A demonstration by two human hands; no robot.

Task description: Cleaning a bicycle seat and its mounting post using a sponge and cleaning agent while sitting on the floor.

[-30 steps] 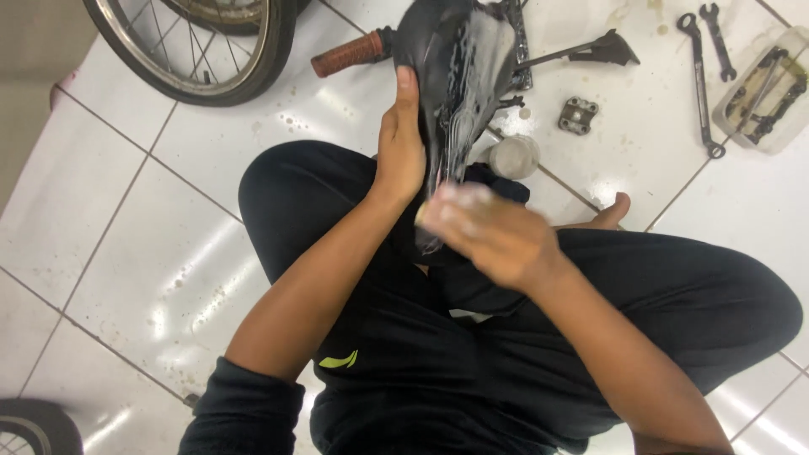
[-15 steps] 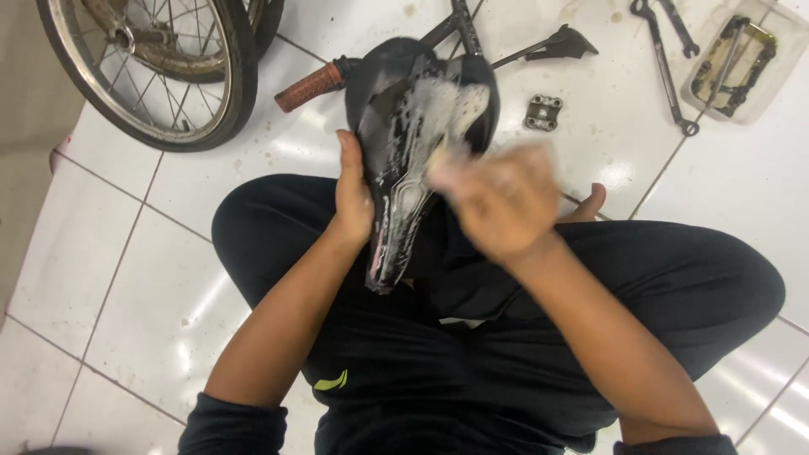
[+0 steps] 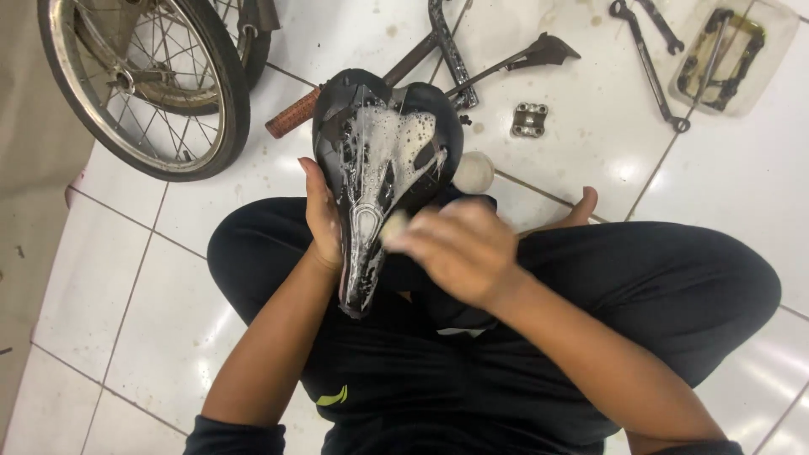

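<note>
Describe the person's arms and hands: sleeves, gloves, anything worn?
Both hands, left hand and right hand, are bare: no gloves, rings or watch visible. Forearms are bare too; dark sleeves start at the bottom edge of the frame. Right hand is motion-blurred.

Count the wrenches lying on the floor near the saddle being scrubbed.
2 loose wrenches on the white tiles at upper right, beside the clear tray. The tray holds more tools, possibly another wrench; I cannot tell.

Head view, steeply down, close.
</note>
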